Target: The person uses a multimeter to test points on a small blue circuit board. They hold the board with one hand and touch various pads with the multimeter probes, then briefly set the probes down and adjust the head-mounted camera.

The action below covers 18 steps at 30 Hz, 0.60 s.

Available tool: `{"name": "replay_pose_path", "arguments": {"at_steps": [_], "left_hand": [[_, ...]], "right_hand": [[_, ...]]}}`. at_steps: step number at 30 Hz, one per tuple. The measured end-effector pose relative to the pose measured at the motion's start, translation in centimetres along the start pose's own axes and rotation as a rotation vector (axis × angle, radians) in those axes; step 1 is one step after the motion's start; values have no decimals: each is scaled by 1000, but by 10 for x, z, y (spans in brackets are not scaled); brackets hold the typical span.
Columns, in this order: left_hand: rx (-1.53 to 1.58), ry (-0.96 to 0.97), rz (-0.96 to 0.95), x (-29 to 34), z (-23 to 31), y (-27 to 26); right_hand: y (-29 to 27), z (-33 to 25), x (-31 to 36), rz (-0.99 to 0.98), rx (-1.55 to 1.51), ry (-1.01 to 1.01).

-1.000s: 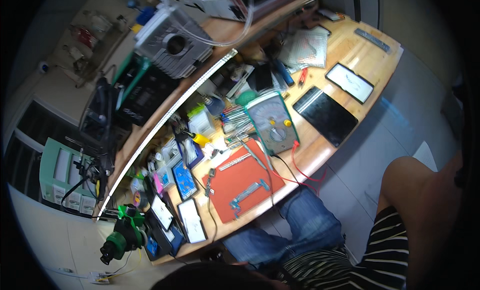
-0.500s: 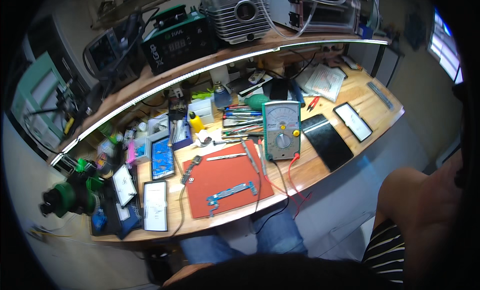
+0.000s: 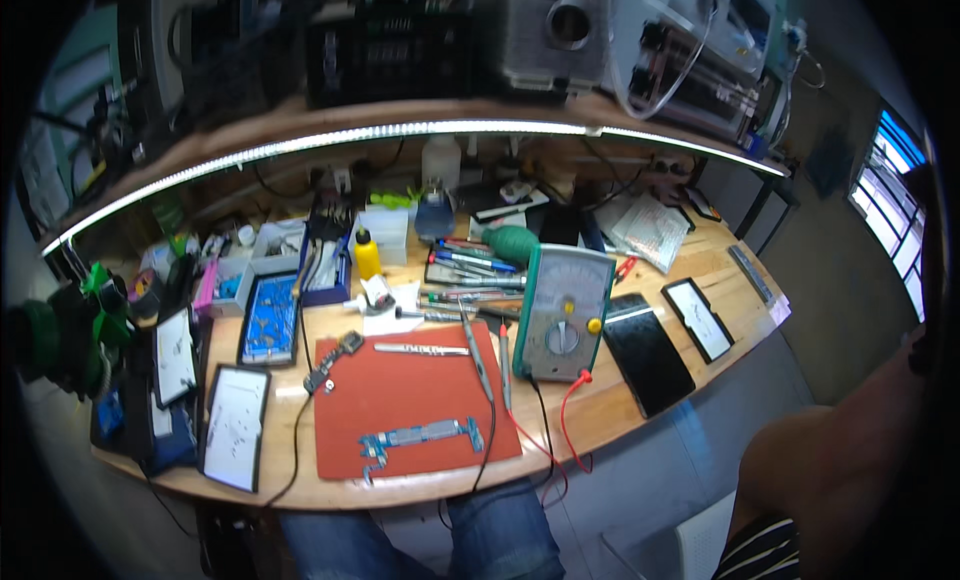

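Note:
Neither of my hands is in view; only my legs in jeans (image 3: 505, 540) show below the bench edge. A blue phone circuit board (image 3: 425, 435) lies on a reddish-brown mat (image 3: 345, 410). Along the mat's far side rests a slim silvery tool (image 3: 420, 350). A black-lead test probe (image 3: 478, 360) and a red-lead probe (image 3: 505, 365) lie by its right edge. Both leads run to a green-framed analog multimeter (image 3: 563, 325) propped up just right of the mat. A small module on a cable (image 3: 335, 360) sits at the mat's left corner.
A dark flat panel (image 3: 645, 360) and a white-lined tray (image 3: 697, 320) lie right. Pens (image 3: 470, 265), a green blower (image 3: 510, 244) and a yellow bottle (image 3: 367, 254) stand behind. Parts trays (image 3: 235, 430) fill the left. Another person's bare limb (image 3: 800, 460) is at right.
My view has swung, so the bench sits lower and nearer. A patch of skin at the lower edge has left the picture. The board and probes keep their places on the bench.

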<state>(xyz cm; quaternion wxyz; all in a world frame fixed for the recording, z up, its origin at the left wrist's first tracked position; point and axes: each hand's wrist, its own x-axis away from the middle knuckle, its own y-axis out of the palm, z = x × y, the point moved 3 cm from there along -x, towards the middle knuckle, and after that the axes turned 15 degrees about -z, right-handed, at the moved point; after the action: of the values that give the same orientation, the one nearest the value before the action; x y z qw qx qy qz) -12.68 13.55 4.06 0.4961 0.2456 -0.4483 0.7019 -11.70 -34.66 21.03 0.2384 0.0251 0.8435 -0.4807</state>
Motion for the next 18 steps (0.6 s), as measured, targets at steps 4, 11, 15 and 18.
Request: {"name": "replay_pose_path", "arguments": {"at_steps": [4, 11, 15, 18], "left_hand": [[105, -37, 18, -5, -9, 13], [41, 120, -26, -16, 4, 6], [98, 115, -60, -18, -3, 8], [43, 186, -47, -12, 1, 6]], "right_hand": [[13, 8, -6, -29, -15, -31], [33, -21, -27, 68, -99, -122], [51, -49, -17, 20, -195, -296], [52, -65, -22, -221, -365, -565]]}}
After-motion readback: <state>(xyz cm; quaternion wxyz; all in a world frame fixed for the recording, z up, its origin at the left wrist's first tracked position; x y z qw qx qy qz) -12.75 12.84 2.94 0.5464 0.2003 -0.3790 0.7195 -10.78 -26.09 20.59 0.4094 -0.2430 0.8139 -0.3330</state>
